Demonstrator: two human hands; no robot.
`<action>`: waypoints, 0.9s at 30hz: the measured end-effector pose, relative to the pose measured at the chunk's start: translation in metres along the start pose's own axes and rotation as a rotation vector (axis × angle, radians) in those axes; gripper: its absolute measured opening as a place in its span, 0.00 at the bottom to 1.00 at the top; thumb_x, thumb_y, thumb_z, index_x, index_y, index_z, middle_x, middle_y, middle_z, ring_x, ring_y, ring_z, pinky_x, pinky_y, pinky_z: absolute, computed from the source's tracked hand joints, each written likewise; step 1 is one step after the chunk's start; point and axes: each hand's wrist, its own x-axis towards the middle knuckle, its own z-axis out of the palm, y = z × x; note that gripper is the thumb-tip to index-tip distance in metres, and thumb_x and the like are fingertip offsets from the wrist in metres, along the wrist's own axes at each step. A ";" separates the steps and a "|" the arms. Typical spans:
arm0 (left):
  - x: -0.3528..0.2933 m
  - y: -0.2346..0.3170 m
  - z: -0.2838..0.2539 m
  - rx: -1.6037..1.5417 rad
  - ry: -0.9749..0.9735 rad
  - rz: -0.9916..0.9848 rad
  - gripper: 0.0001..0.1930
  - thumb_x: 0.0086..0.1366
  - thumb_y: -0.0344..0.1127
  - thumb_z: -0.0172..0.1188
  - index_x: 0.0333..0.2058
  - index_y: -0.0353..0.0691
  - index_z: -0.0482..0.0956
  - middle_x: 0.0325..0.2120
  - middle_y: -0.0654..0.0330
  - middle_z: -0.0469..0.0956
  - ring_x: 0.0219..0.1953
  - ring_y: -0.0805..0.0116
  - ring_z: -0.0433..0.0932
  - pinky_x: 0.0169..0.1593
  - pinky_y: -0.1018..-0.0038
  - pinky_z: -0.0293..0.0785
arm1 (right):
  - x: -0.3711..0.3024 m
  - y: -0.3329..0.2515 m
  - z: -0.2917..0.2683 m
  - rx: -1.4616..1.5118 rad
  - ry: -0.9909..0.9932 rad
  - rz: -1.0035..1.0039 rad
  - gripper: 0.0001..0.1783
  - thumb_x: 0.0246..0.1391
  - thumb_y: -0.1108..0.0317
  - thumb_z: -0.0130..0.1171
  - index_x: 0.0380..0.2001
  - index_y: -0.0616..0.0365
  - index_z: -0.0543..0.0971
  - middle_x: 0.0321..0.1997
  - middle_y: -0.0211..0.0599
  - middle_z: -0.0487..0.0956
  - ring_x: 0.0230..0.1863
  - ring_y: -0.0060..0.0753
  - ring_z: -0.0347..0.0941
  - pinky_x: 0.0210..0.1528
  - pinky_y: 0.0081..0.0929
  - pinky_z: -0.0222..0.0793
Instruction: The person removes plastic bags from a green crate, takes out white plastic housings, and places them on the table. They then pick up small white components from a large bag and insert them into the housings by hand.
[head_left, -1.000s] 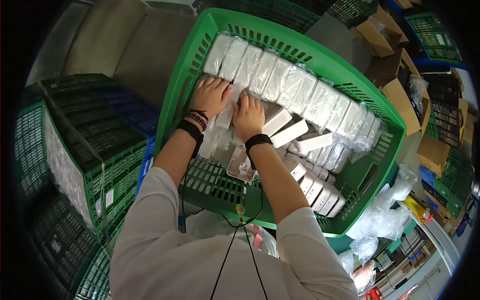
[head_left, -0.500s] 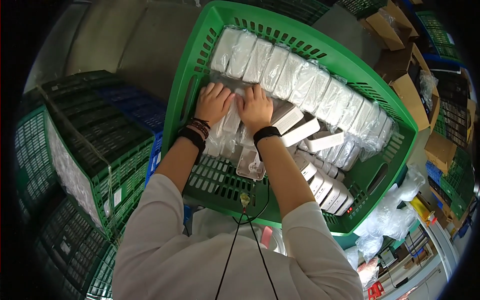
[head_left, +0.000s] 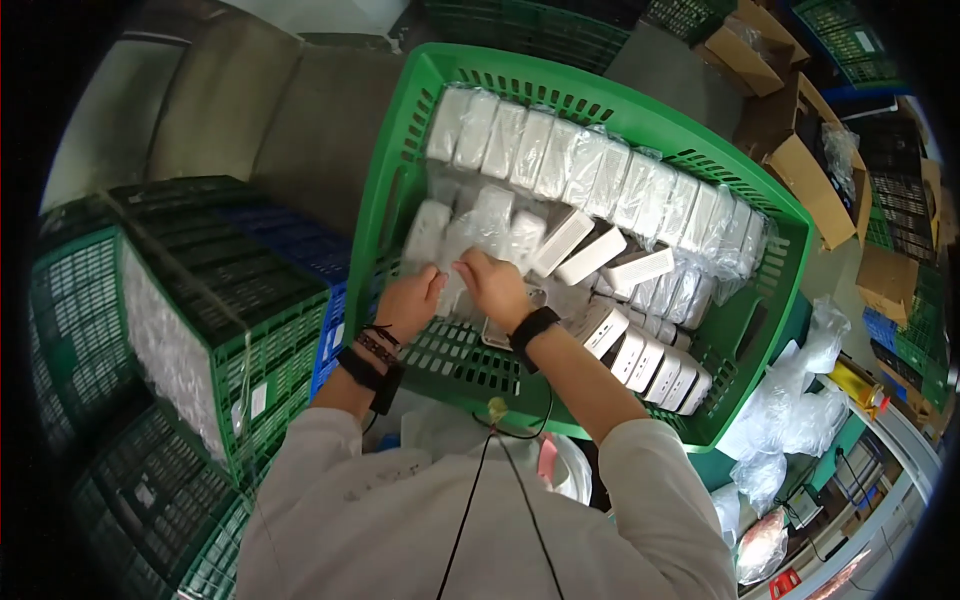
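Head view: the left hand has its fingers curled in, thumb close to the index finger, and the right hand is bent the same way, its fingertips just beside the left's. Both are at clear film in the near left part of the green basket; whether either pinches the film, I cannot tell. Just beyond the fingertips, inside the basket's left half, lies a film-wrapped white box, with other wrapped ones on either side of it. Around the basket's middle, bare white boxes lie slanted, and at its near right corner a row of white boxes with small openings stands packed side by side. Along the basket's far wall runs a long, tight row of wrapped white boxes. Outside the basket, to its left, are stacked green crates, one filled with something clear and crinkled. To the basket's right, an open cardboard box holds clear plastic, and clear bags are heaped near its near right corner.
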 end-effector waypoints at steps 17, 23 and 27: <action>0.010 0.193 -0.042 -1.231 0.038 0.537 0.12 0.64 0.38 0.45 0.37 0.34 0.69 0.22 0.69 0.67 0.26 0.81 0.66 0.31 0.85 0.60 | -0.015 -0.100 -0.171 0.558 0.308 -0.298 0.13 0.45 0.78 0.51 0.36 0.60 0.64 0.36 0.39 0.66 0.38 0.33 0.63 0.42 0.28 0.61; 0.031 0.228 -0.010 -1.045 -0.265 0.291 0.15 0.65 0.41 0.44 0.39 0.33 0.70 0.30 0.63 0.70 0.32 0.76 0.68 0.35 0.80 0.63 | -0.051 -0.059 -0.215 0.158 0.543 0.042 0.21 0.42 0.77 0.53 0.43 0.62 0.64 0.42 0.41 0.66 0.43 0.41 0.63 0.46 0.30 0.59; 0.062 0.245 0.050 -0.875 -0.059 0.671 0.16 0.65 0.40 0.43 0.42 0.34 0.70 0.39 0.56 0.70 0.39 0.67 0.70 0.41 0.72 0.66 | -0.063 -0.022 -0.211 0.319 0.710 0.220 0.23 0.42 0.74 0.54 0.45 0.62 0.65 0.43 0.47 0.67 0.44 0.50 0.64 0.47 0.33 0.60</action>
